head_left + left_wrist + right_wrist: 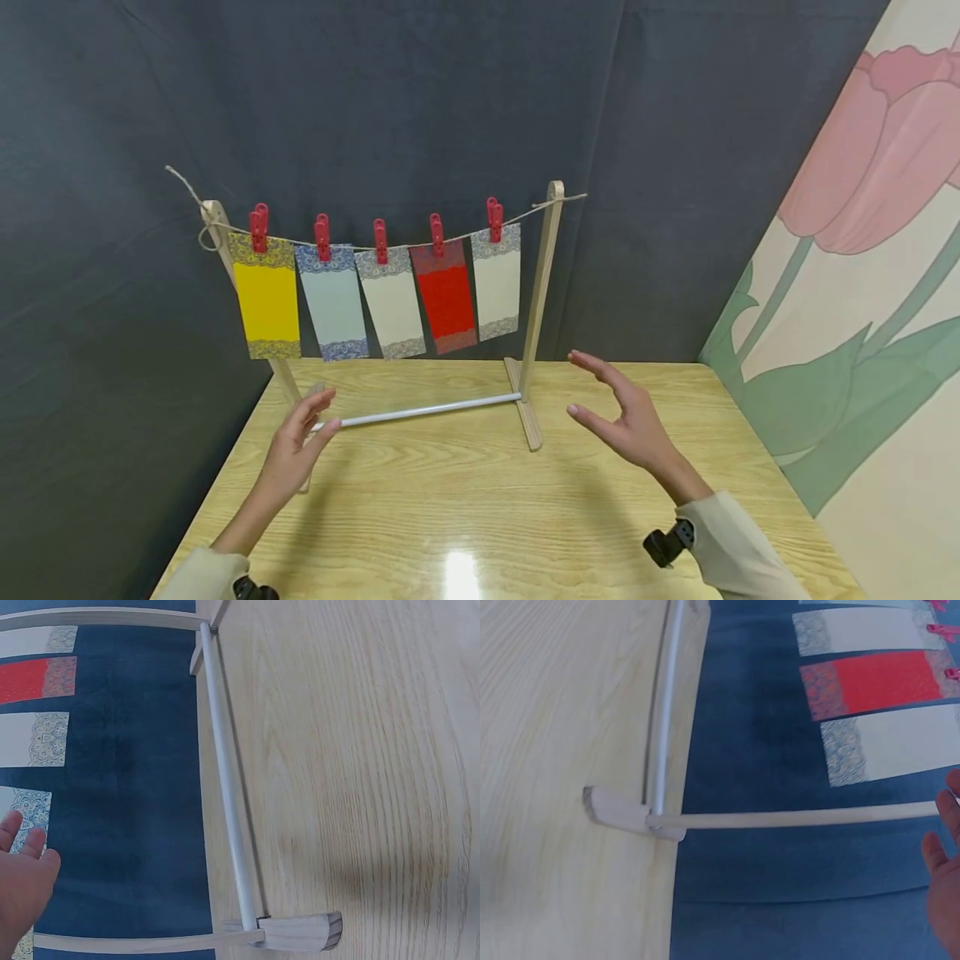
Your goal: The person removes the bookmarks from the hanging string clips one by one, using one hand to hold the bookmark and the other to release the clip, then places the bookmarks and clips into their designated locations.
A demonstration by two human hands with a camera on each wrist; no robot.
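Note:
Several paper cards hang in a row from a string, each held by one red clothespin. From left to right they are a yellow card, a light blue card, a cream card, a red card and a white card, all with lace-patterned ends. My left hand is raised in front of the rack's left post, fingers loosely bent and holding nothing. To the right of the right post, my right hand hovers with thumb and fingers apart, also holding nothing.
The wooden rack stands on a wood-grain table, its feet joined by a pale rod. A dark curtain hangs behind. A wall panel with painted tulips is at the right.

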